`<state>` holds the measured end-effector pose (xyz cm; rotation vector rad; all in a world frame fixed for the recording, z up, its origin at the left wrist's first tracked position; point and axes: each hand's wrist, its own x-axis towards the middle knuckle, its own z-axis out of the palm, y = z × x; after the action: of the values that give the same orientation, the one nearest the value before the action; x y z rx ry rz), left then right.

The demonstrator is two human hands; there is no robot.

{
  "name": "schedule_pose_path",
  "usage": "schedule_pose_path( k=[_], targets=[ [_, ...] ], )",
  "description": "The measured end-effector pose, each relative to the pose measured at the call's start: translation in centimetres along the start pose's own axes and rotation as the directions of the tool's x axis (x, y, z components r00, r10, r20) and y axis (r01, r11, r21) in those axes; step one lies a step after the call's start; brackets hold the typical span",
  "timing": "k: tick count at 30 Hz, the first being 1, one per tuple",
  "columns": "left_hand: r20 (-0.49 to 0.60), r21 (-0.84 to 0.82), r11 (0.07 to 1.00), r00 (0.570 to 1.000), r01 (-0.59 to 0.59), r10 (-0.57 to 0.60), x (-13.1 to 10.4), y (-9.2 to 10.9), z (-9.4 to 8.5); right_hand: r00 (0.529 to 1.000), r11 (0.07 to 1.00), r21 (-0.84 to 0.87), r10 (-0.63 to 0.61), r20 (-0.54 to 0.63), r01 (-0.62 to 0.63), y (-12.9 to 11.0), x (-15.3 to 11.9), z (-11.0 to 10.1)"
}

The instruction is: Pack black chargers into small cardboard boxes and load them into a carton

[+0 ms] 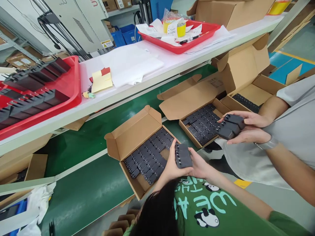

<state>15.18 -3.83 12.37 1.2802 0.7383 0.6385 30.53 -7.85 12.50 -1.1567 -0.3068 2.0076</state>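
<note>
A short row of black blocks [183, 156] with small metal pins is held between my two hands, above the right edge of an open cardboard box. My left hand [169, 168] wraps round its left and lower sides, thumb and fingers pressed on it. On the other side, my right hand [199, 164] grips the row's right edge with its fingertips. The open box [136, 190] below holds several rows of similar black blocks [147, 157], with bare cardboard showing at its lower end and near its right side.
At the right, a person in grey holds black blocks [230, 126] beside another filled box [183, 126]. A third open box [269, 86] lies behind. Above the green conveyor [91, 193], a white shelf [128, 88] carries a red tray of blocks [78, 82] and a red tray of papers [177, 49].
</note>
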Motion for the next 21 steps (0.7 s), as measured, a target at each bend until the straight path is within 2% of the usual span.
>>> schedule_pose_path(
  k=[1, 2, 3, 5, 7, 9, 10, 13, 15, 16, 18, 19, 21],
  targets=[
    [-0.019, -0.105, 0.994, 1.0, 0.015, -0.017, -0.2, -0.8, 0.2, 0.997, 0.996, 0.025, 0.083, -0.011, -0.083, 0.3, -0.1, -0.5],
    [-0.038, -0.196, 0.981, 0.999, 0.016, -0.023, -0.4, -1.6, 0.3, 0.992, 0.993, 0.021, 0.113, -0.054, -0.112, 0.5, -0.2, -1.1],
    [-0.064, -0.266, 0.964, 0.998, 0.008, -0.026, -0.5, -2.3, 0.3, 0.99, 0.997, -0.028, 0.073, -0.119, -0.076, 0.7, -0.4, -1.7],
    [-0.116, -0.353, 0.936, 0.992, 0.003, -0.046, -0.6, -3.1, 0.2, 0.97, 0.961, -0.253, -0.159, -0.182, 0.11, 0.7, -0.9, -2.6],
    [-0.116, -0.381, 0.924, 0.991, 0.012, -0.061, -0.5, -3.3, 0.1, 0.94, 0.818, -0.509, -0.338, -0.051, 0.267, 0.4, -1.4, -3.0],
    [-0.076, -0.368, 0.929, 0.995, 0.026, -0.058, -0.4, -3.0, 0.1, 0.935, 0.658, -0.689, -0.346, 0.08, 0.303, -0.1, -1.7, -2.6],
    [-0.051, -0.347, 0.937, 0.997, 0.031, -0.052, -0.4, -2.7, 0.1, 0.937, 0.595, -0.75, -0.338, 0.094, 0.29, -0.3, -1.7, -2.2],
    [-0.019, -0.286, 0.958, 1.0, 0.016, -0.022, -0.3, -2.1, 0.2, 0.922, 0.472, -0.833, -0.369, 0.113, 0.29, -0.9, -1.7, -0.9],
    [-0.093, -0.314, 0.949, 0.996, -0.014, -0.016, -0.3, -2.0, 0.3, 0.892, 0.395, -0.851, -0.421, 0.167, 0.346, -1.0, -1.7, -0.3],
    [-0.174, -0.356, 0.934, 0.984, -0.016, -0.049, -0.4, -2.1, 0.3, 0.87, 0.342, -0.864, -0.454, 0.192, 0.369, -1.0, -1.8, -0.2],
    [-0.331, -0.472, 0.881, 0.918, 0.042, -0.221, -0.5, -2.2, 0.6, 0.827, 0.221, -0.893, -0.51, 0.237, 0.392, -0.8, -1.9, -0.2],
    [-0.358, -0.543, 0.835, 0.873, 0.093, -0.331, -0.6, -2.3, 0.8, 0.809, 0.159, -0.903, -0.524, 0.265, 0.399, -0.6, -1.8, -0.4],
    [-0.272, -0.675, 0.704, 0.813, 0.22, -0.515, -0.6, -2.2, 1.3, 0.784, 0.033, -0.909, -0.52, 0.339, 0.415, 0.0, -1.6, -0.8]
  ],
)
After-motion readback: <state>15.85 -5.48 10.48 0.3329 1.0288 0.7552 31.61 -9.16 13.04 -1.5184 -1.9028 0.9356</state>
